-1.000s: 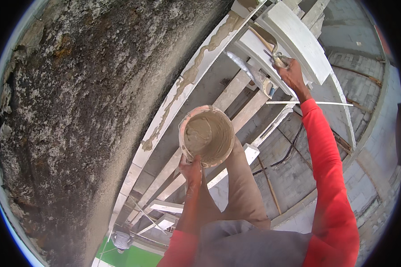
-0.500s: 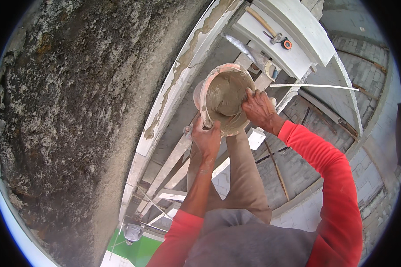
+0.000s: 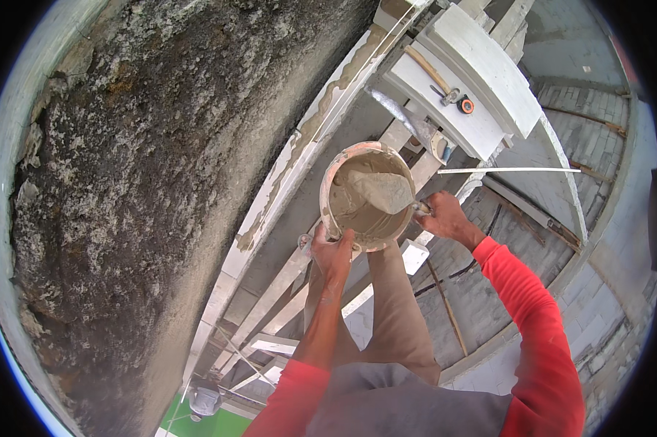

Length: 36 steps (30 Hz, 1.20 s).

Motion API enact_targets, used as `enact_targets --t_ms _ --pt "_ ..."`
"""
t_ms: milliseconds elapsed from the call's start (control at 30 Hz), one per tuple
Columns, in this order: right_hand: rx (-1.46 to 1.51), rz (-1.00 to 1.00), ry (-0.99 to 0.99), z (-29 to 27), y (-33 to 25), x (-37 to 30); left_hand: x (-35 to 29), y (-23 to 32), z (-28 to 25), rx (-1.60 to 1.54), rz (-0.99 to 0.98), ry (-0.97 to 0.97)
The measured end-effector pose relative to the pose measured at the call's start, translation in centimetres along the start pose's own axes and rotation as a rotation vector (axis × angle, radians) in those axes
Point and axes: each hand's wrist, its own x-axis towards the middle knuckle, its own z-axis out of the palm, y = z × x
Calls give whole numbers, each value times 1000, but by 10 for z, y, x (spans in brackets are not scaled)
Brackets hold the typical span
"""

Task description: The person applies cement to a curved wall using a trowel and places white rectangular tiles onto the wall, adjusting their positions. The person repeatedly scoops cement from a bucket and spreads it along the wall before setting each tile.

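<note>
My left hand [image 3: 333, 252] is closed on the near rim of a round, mortar-smeared bucket [image 3: 327, 191], held in front of my legs. Wet grey-brown mortar [image 3: 348, 210] lies inside it. My right hand [image 3: 447, 216] is wrapped round the handle of a trowel [image 3: 386, 191] at the bucket's right side. The trowel's blade is over the mortar, coated with it, so its bare metal is hidden.
On the white blocks [image 3: 445, 109] ahead lie a wooden-handled hammer [image 3: 432, 71] and an orange tape measure [image 3: 465, 105]. A handsaw [image 3: 405, 116] lies beside them. Rough dark rock [image 3: 146, 182] rises at left, beside a mortar-streaked white ledge [image 3: 292, 156]. Another person [image 3: 204, 400] is far below.
The bucket sits lower in view and less tilted. My right hand has moved outward to the right, and the trowel's mortar-covered blade now shows above the mortar.
</note>
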Motion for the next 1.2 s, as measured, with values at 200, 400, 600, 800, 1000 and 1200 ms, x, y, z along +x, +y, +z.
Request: enact_targets --t_ms 200,400,600,800,1000,1200 --pt "98 135 309 -60 23 102 1 -31 -24 9 -88 99" --pt "384 201 365 -147 16 230 -8 -60 -53 -99 -121 171" --pt "438 -69 214 -217 -12 198 -24 -65 -75 30 -161 228" --pt "551 19 223 -221 -12 128 -34 -60 -82 -78 -273 255" --pt "322 89 -74 -113 -13 42 -36 -66 -77 66 -162 195" --pt "108 -150 -148 55 -54 9 -9 -80 -70 95 -150 156"
